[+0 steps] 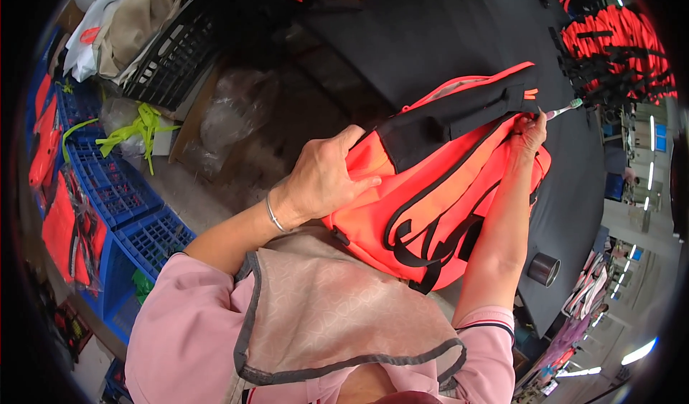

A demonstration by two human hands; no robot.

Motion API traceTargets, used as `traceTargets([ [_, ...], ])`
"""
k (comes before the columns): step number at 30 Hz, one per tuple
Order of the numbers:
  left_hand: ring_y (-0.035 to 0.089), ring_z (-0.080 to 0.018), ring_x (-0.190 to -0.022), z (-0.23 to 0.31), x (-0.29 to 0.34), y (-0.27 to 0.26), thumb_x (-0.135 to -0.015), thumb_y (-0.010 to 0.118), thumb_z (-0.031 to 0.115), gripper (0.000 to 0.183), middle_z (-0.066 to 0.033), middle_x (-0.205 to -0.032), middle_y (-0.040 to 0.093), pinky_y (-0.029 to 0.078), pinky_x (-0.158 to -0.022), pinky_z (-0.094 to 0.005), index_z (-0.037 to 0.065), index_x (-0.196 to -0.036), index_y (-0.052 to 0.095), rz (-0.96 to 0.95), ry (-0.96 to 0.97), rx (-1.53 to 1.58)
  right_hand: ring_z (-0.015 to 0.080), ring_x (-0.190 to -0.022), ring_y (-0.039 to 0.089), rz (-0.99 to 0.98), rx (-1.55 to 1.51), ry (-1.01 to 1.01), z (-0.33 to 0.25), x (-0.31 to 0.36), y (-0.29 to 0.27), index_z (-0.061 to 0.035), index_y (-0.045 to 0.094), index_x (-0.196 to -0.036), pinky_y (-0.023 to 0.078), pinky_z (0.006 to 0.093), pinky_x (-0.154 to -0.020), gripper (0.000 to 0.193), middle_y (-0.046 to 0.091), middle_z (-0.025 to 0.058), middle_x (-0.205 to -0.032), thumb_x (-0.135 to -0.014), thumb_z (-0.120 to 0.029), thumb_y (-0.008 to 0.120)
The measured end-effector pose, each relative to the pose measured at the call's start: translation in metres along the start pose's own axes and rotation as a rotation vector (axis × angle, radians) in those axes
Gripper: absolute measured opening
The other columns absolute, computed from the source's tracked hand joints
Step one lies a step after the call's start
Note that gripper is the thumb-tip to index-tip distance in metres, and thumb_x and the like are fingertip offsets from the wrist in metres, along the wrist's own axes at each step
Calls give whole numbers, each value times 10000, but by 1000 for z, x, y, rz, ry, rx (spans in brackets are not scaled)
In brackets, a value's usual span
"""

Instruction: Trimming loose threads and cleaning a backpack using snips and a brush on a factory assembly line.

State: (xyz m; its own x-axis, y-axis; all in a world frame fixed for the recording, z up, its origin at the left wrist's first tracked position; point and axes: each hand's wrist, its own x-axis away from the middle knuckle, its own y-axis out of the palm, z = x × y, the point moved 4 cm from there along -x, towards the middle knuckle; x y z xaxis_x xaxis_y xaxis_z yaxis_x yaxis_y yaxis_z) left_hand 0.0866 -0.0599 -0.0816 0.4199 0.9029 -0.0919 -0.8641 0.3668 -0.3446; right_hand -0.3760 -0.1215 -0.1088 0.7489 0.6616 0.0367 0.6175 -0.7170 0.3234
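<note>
A bright orange-red bag (pixel 459 181) with black panels, straps and zips lies tilted across the near edge of a black worktable, close to my body. My left hand (pixel 323 178) grips its left end, thumb on the outside and the other fingers partly hidden by the fabric. At the far right corner, my right hand (pixel 530 133) is closed on the bag's edge. A toothbrush (pixel 565 110) juts out of that hand, its bristle head pointing right. Along the bag's upper rim an opening shows some pale lining.
The black table (pixel 438 38) stretches away and to the right, with a dark metal cup (pixel 543 269) near its right edge. More orange bags (pixel 613 49) are piled far right. Blue crates (pixel 115 181), yellow-green straps (pixel 143 131) and a black crate (pixel 169 56) stand left.
</note>
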Motion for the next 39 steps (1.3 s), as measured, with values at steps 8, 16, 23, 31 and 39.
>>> traceTargets([
  [8, 636, -368, -733, 16, 12, 11, -686, 822, 113, 334, -162, -797, 632, 509, -634, -406, 12, -926, 613, 47, 255, -121, 98, -372, 361, 61, -66, -6, 5, 14, -12, -87, 624, -748, 274, 260, -353, 131, 393, -37, -534, -794, -164, 720],
  [16, 603, -313, -645, 13, 20, 22, -674, 711, -43, 250, -105, -760, 627, 491, -610, -371, 24, -902, 634, -33, 441, -157, 89, -402, 400, -10, -47, -3, -2, 29, -6, -113, 655, -844, 273, 249, -386, 153, 491, -53, -560, -811, -260, 680],
  [23, 577, -317, -643, -2, 23, 25, -653, 706, -35, 279, -120, -741, 597, 468, -580, -384, 22, -914, 621, -33, 478, -189, 90, -387, 352, -16, -30, 14, -7, 39, -1, -130, 640, -815, 238, 254, -386, 128, 476, -47, -557, -817, -256, 657],
  [31, 600, -348, -702, -19, 22, 22, -686, 772, 32, 296, -156, -775, 605, 487, -621, -380, 12, -924, 597, -30, 283, -201, 82, -393, 354, -31, -34, -4, 0, 31, -1, -79, 670, -894, 238, 248, -375, 197, 488, -22, -560, -833, -265, 690],
  [39, 586, -114, -1000, -122, 5, 25, -994, 600, 277, 357, -22, -1138, 626, 484, -864, -272, 28, -1248, 573, -74, -413, 589, -2, -496, 388, -70, 531, -106, -101, 94, 2, -52, 607, -1176, 296, 184, -426, 332, 600, 1, -735, -939, -281, 652],
])
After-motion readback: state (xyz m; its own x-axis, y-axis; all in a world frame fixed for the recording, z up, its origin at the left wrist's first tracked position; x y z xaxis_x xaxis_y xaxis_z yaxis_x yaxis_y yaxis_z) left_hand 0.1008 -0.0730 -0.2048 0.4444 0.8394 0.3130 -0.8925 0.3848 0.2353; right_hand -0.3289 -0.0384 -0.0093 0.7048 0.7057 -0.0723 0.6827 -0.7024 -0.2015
